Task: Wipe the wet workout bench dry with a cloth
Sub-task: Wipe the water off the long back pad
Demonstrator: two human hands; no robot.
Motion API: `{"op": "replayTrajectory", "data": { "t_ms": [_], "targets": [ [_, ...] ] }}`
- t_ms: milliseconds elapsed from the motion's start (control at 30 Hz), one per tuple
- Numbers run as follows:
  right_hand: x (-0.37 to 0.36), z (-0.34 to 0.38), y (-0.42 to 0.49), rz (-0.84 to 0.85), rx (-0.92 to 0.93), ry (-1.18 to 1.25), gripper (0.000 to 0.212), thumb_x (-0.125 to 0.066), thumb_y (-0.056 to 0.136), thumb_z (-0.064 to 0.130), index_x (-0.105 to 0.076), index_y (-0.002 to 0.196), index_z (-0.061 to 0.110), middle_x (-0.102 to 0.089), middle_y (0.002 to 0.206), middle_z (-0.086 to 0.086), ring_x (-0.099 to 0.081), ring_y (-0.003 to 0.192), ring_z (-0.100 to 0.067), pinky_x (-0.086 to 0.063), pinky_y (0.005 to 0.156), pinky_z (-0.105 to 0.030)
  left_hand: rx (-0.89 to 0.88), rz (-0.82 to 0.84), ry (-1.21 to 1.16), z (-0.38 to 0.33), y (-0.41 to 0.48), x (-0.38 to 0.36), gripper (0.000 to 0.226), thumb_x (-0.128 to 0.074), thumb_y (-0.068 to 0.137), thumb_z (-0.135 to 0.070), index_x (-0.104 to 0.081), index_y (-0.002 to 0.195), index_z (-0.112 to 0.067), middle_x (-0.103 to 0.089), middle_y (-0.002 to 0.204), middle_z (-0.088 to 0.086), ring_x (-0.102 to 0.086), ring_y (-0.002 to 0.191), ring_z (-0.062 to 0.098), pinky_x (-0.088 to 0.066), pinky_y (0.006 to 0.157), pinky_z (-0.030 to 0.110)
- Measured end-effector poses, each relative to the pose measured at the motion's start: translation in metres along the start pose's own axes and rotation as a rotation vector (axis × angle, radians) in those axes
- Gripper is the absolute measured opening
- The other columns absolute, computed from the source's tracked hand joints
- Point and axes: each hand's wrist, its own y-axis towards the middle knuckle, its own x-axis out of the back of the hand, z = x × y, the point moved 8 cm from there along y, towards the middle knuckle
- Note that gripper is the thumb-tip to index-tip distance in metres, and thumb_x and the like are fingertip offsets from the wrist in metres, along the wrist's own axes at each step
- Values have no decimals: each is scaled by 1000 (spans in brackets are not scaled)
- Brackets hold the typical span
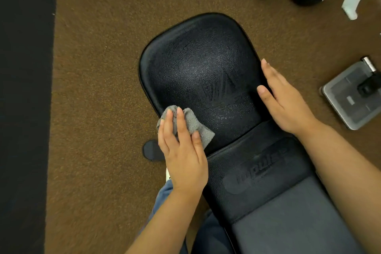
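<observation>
While the grey cloth [193, 125] sits at the near-left edge of the bench [198, 57], most of the black seat pad looks not yet dried. Fine streaks and a scatter of tiny droplets show near the middle of the pad, to the right of the cloth, and a dull sheen lies across its centre. I judge the job to be at an early or middle stage. The corner under the cloth may be done, but the centre, the far rounded end and the right side all appear to need passes. The lower pad with the embossed logo looks matte, and I cannot tell whether it is damp.

The left hand [183, 156] lies on top of the bunched cloth and presses it down onto the pad. Its fingers [181, 123] are stretched nearly straight and slightly spread, not curled round the fabric. The thumb rests on the cloth's near edge, and folds of cloth stick out past the fingertips and to the right. The right hand [288, 101] holds nothing. Its fingers [274, 76] are extended and lie along the pad's right edge, with the palm resting there as if to steady the bench. The bench stands on brown carpet [99, 68].
</observation>
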Motion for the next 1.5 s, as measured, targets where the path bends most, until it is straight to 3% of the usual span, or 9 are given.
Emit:
{"op": "replayTrajectory", "data": {
  "t_ms": [133, 267, 433, 533, 700, 833, 1000, 1233, 1500],
  "targets": [
    [-2, -2, 1, -2, -4, 5, 70, -23, 94, 56, -11, 153, 20, -15, 157, 9, -8, 140, 7, -3, 109, -3, 3, 5, 8, 3, 7, -1, 51, -30, 102, -31, -27, 148, -10, -15, 154, 7, -16, 140, 29, -14, 119, 35],
    [-1, -4, 0, 1, -13, 19, 70, -23, 94, 58, -11, 153, 23, -15, 157, 10, -8, 141, 7, -3, 110, -3, -47, 13, 45, 2, 27, 1, 52, -28, 103, -32, -25, 149, -9, -18, 155, 13, -15, 141, 31, -3, 119, 26],
    [-1, -2, -1, -8, -3, 30, 72, -21, 92, 60, -10, 152, 22, -11, 152, 18, -7, 140, 7, -3, 109, -3, -70, 9, 114, 1, 72, 4, 52, -28, 102, -33, -27, 149, -11, -22, 156, 15, -17, 143, 33, -15, 117, 42],
    [-1, -3, -1, -15, -6, 34, 71, -22, 94, 59, -11, 153, 22, -12, 156, 14, -7, 142, 5, -3, 111, -7, -92, 4, 184, -3, 95, 5, 53, -27, 102, -35, -27, 150, -13, -24, 157, 12, -20, 144, 33, -19, 114, 51],
    [2, 1, -3, -12, -26, 45, 66, -25, 98, 52, -10, 153, 19, -13, 159, 7, -6, 138, 7, -4, 111, -10, -139, 40, 257, -10, 126, 3, 51, -25, 103, -35, -21, 152, -19, -19, 159, 6, -14, 146, 28, -11, 116, 50],
    [5, 6, -8, -12, -52, 54, 64, -27, 99, 48, -8, 153, 20, -10, 160, 6, -3, 139, 6, -7, 116, -19, -198, 68, 284, -21, 147, 1, 51, -23, 103, -36, -22, 152, -20, -18, 159, 5, -13, 147, 27, -8, 117, 47],
    [0, 11, -17, -41, -68, 57, 66, -28, 100, 48, -5, 153, 17, -6, 160, 3, -3, 146, -7, -8, 120, -34, -279, 113, 299, -33, 174, -4, 53, -21, 103, -38, -19, 153, -19, -18, 159, 7, -14, 146, 29, -10, 117, 47],
    [-7, 24, -29, -122, -59, 80, 66, -30, 100, 48, -7, 153, 16, -5, 161, 1, -2, 147, -8, -2, 119, -33, -477, 168, 336, -52, 196, -11, 53, -25, 103, -36, -24, 151, -15, -27, 155, 13, -26, 139, 34, -19, 112, 48],
    [-3, 47, -35, -155, -29, 56, 63, -30, 101, 46, -8, 153, 17, -7, 161, 2, -1, 147, -7, 1, 118, -30, -462, 150, 295, -35, 164, -1, 52, -25, 103, -37, -30, 149, -14, -28, 154, 13, -28, 138, 35, -16, 114, 45]
  ]
}}
